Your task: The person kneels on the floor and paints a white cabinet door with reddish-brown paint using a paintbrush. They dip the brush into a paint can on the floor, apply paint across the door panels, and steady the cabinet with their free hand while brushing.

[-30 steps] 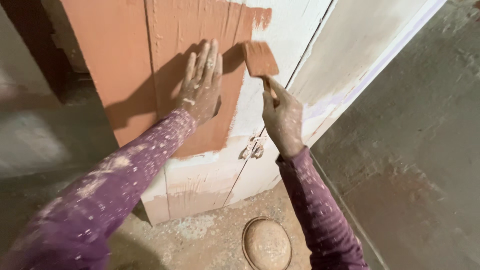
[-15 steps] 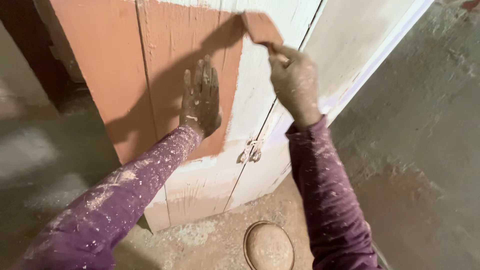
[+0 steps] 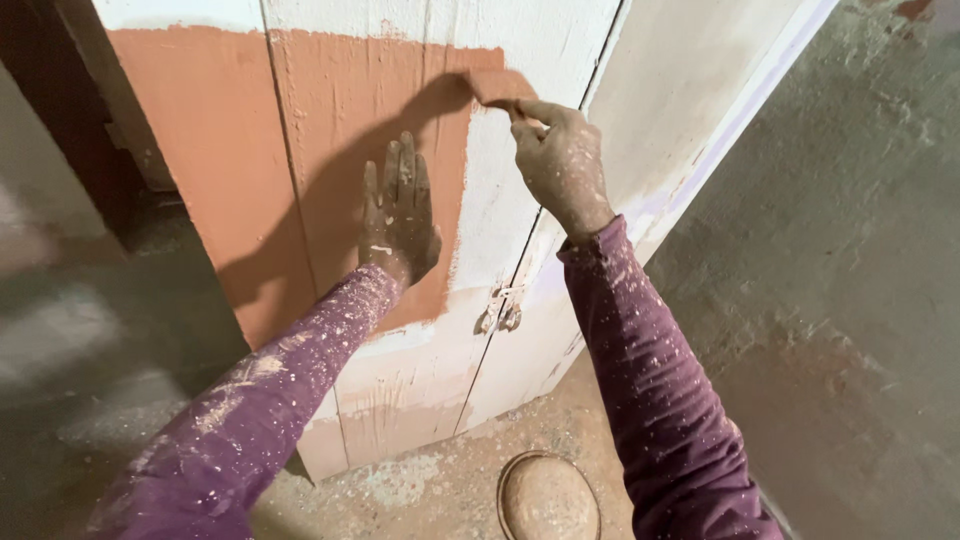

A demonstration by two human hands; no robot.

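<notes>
The right hand (image 3: pixel 562 160) pinches a brush (image 3: pixel 497 87), its bristles pressed to the door (image 3: pixel 350 120) at the upper edge of the brown paint. The left hand (image 3: pixel 398 215) lies spread flat on the painted board. A hinge (image 3: pixel 500 312) sits lower down; a round paint tin (image 3: pixel 548 497) rests on the floor (image 3: pixel 420 490) below.

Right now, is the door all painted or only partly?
Only partly. Reddish-brown paint covers the middle of the door; its top, bottom and right side are whitish. The right hand holds the brush at the paint's edge.
</notes>
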